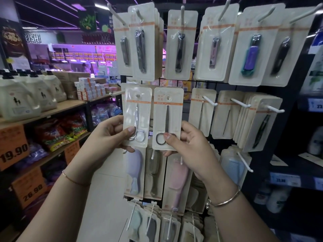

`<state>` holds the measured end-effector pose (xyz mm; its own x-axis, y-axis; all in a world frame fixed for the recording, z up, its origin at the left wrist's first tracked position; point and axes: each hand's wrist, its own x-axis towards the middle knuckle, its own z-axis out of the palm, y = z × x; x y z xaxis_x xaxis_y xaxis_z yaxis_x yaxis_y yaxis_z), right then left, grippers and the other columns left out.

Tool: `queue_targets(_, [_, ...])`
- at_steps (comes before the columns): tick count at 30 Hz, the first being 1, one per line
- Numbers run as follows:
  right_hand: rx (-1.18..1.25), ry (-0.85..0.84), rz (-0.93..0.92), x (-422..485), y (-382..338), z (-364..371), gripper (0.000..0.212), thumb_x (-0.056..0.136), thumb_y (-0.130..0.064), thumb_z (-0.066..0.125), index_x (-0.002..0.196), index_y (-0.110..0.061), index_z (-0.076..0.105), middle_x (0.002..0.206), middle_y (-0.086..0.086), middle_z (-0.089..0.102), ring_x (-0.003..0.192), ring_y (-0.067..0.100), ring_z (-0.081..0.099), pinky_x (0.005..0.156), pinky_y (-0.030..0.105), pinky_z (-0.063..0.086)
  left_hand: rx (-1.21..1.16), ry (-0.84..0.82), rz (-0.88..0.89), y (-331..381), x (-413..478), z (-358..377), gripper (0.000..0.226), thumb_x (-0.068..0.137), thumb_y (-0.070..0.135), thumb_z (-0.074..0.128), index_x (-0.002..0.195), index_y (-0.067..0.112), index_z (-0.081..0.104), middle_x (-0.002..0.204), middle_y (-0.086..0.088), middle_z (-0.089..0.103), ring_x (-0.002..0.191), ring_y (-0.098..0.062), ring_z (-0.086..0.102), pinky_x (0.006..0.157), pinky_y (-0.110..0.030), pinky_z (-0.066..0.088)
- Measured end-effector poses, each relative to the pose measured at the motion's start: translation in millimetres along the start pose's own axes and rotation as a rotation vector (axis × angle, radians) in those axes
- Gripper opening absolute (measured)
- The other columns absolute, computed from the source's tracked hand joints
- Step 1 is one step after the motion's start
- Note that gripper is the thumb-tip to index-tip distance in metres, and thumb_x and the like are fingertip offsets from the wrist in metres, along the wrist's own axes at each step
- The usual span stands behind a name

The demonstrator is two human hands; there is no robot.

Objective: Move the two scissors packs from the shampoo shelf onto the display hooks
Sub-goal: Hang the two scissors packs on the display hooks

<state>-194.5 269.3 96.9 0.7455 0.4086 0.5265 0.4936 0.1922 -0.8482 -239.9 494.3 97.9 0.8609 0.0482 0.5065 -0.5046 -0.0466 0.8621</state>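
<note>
Two scissors packs up in front of the wire display rack (216, 84), side by side, upright. Silver scissors pack (137, 116) pinched at its lower end in my left hand (111, 135), thumb on the front by the handle rings. Black-handled scissors pack (168, 117) gripped the same way in my right hand (190, 145). Nail clipper cards (178, 44) hang on hooks above, comb packs (134, 172) just below & behind. Detergent jugs (19, 100) on the shelf far left.
</note>
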Motion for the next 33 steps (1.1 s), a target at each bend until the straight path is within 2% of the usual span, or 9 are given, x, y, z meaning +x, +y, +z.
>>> queue_targets(7, [-0.026, 0.018, 0.009, 0, -1, -1, 0.016, 0.091, -0.007, 0.064, 0.103, -0.016, 0.067, 0.086, 0.005, 0.078, 0.061, 0.024, 0.070, 0.062, 0.038, 0.061, 0.014, -0.002, -0.032, -8, 7, -4, 0.026, 0.087, 0.019, 0.064, 0.112, 0.022, 0.069, 0.090, -0.007, 0.076, 0.074, -0.017, 0.072, 0.060, -0.030, 0.061])
queue_targets(10, [-0.031, 0.034, 0.010, 1, 0, 0, 0.016, 0.090, -0.007, 0.064, 0.103, -0.016, 0.067, 0.087, 0.003, 0.078, 0.064, 0.022, 0.070, 0.058, 0.033, 0.061, 0.029, -0.009, -0.041, -11, 11, -6, 0.027, 0.088, 0.021, 0.065, 0.114, 0.024, 0.067, 0.090, -0.005, 0.076, 0.076, -0.016, 0.073, 0.061, -0.031, 0.061])
queue_targets(14, [-0.059, 0.044, -0.002, 1, 0, 1, 0.013, 0.090, -0.011, 0.065, 0.102, -0.017, 0.067, 0.090, 0.005, 0.077, 0.067, 0.032, 0.072, 0.063, 0.044, 0.061, 0.046, -0.006, -0.042, -14, 15, -6, 0.027, 0.088, 0.022, 0.065, 0.115, 0.021, 0.066, 0.084, -0.002, 0.076, 0.071, -0.012, 0.072, 0.063, -0.032, 0.061])
queue_targets(18, [-0.039, 0.039, 0.013, -3, 2, -1, 0.019, 0.090, -0.009, 0.065, 0.102, -0.024, 0.068, 0.087, 0.000, 0.078, 0.062, 0.019, 0.072, 0.054, 0.028, 0.058, 0.031, 0.007, -0.049, -15, 17, -4, 0.027, 0.086, 0.021, 0.065, 0.114, 0.020, 0.066, 0.081, -0.002, 0.075, 0.069, -0.012, 0.071, 0.062, -0.031, 0.061])
queue_targets(20, [-0.030, 0.049, 0.033, -5, 3, -1, 0.022, 0.090, -0.008, 0.064, 0.103, -0.026, 0.068, 0.088, 0.000, 0.078, 0.063, 0.016, 0.072, 0.054, 0.025, 0.057, 0.021, 0.018, -0.055, -15, 18, -3, 0.030, 0.085, 0.021, 0.065, 0.114, 0.018, 0.065, 0.083, -0.004, 0.076, 0.069, -0.013, 0.071, 0.061, -0.030, 0.061])
queue_targets(26, [-0.136, 0.088, 0.080, 3, 4, -6, 0.015, 0.090, -0.013, 0.065, 0.104, -0.018, 0.067, 0.088, 0.001, 0.078, 0.069, 0.026, 0.074, 0.068, 0.049, 0.061, 0.065, 0.053, -0.068, -14, 24, 0, 0.029, 0.085, 0.020, 0.066, 0.111, 0.008, 0.064, 0.087, -0.020, 0.062, 0.068, -0.018, 0.065, 0.060, -0.030, 0.060])
queue_targets(29, [-0.124, 0.119, 0.138, 13, 6, -8, 0.014, 0.090, -0.011, 0.065, 0.104, -0.010, 0.065, 0.089, 0.004, 0.078, 0.066, 0.020, 0.074, 0.063, 0.033, 0.062, 0.068, 0.087, -0.091, -14, 31, 2, 0.021, 0.082, 0.020, 0.069, 0.099, 0.008, 0.065, 0.079, -0.011, 0.065, 0.064, -0.016, 0.066, 0.060, -0.030, 0.060])
queue_targets(31, [-0.113, 0.144, 0.180, 20, 9, -9, 0.010, 0.090, -0.012, 0.066, 0.099, -0.009, 0.065, 0.089, 0.002, 0.077, 0.061, 0.012, 0.072, 0.060, 0.023, 0.060, 0.095, 0.125, -0.109, -19, 39, 2, 0.023, 0.084, 0.017, 0.070, 0.101, 0.002, 0.064, 0.085, -0.014, 0.066, 0.066, -0.017, 0.069, 0.060, -0.029, 0.060])
queue_targets(33, [-0.098, 0.174, 0.222, 28, 13, -10, 0.011, 0.089, -0.014, 0.067, 0.095, -0.005, 0.064, 0.093, 0.009, 0.076, 0.060, 0.009, 0.071, 0.066, 0.030, 0.062, 0.099, 0.169, -0.120, -24, 45, 1, 0.035, 0.086, 0.016, 0.069, 0.107, -0.010, 0.057, 0.093, -0.018, 0.062, 0.075, -0.025, 0.067, 0.062, -0.029, 0.060])
